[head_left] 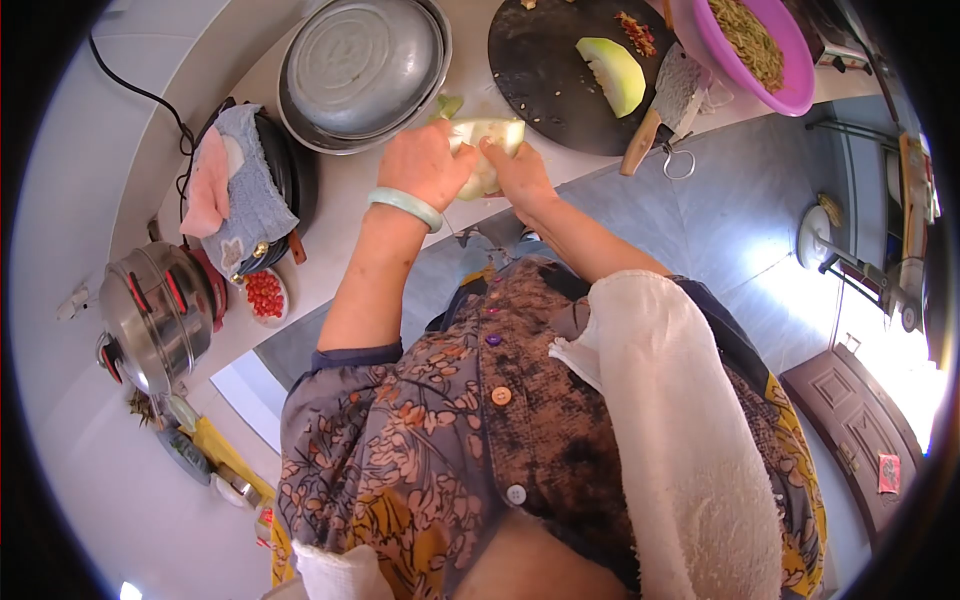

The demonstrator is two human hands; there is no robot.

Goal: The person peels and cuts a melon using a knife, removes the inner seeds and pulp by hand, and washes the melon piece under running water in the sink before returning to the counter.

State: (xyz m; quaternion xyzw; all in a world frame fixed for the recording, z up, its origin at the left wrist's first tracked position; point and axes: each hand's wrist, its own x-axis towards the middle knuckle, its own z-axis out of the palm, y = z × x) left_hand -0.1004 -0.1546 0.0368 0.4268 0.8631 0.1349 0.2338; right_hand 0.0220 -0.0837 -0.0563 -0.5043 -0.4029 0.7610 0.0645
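In both hands I hold a piece of pale green melon [490, 131] over the front edge of the counter. My left hand [425, 160], with a jade-coloured bangle at the wrist, grips its left side. My right hand [520, 178] closes on the right side, its thumb pressed onto the cut flesh. Past the hands lies a round dark cutting board [545, 75]. It bears another melon wedge [612, 78] and some small reddish bits [637, 35]. A cleaver [672, 100] rests at the board's right edge, its wooden handle pointing towards me.
A metal basin with a domed lid [365, 65] stands left of the board. Further left are a dark pot draped with cloths [245, 185], a dish of red fruit [265, 295] and a steel steamer [155, 315]. A pink bowl [797, 90] of greenish shreds sits at the right.
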